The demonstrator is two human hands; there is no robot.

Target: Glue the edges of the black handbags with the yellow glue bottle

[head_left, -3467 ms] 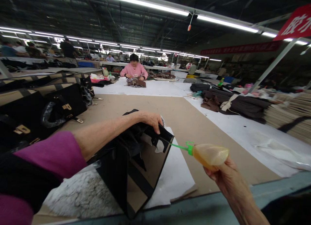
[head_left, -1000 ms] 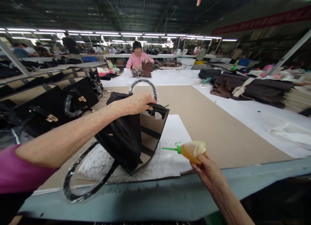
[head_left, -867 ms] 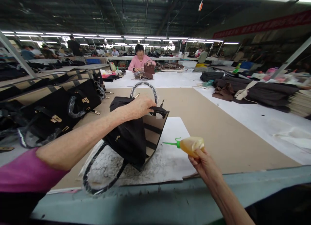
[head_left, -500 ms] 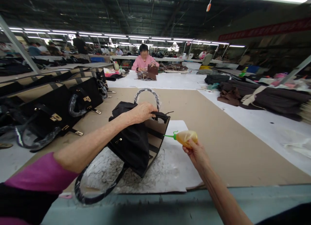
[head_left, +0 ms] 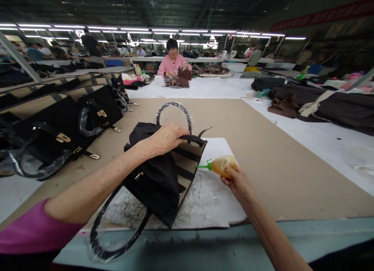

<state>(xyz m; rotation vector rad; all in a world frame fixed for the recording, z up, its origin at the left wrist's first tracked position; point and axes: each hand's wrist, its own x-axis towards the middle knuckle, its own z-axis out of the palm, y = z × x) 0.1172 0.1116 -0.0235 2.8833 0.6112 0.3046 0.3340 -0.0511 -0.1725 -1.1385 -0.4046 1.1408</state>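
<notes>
The left hand (head_left: 171,138) is closed on the upper edge of a black bag (head_left: 159,181), which sits tilted below it on a stained white sheet (head_left: 220,202). The right hand (head_left: 238,181) grips a bottle (head_left: 220,165) with yellow liquid; its green nozzle (head_left: 203,167) points to the bag's open side, and I cannot tell if they touch. Left of both hands, other bags (head_left: 101,111) stand together.

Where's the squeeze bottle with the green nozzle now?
The squeeze bottle is right of centre in the head view, in the right hand, nozzle toward the black handbag.
</notes>
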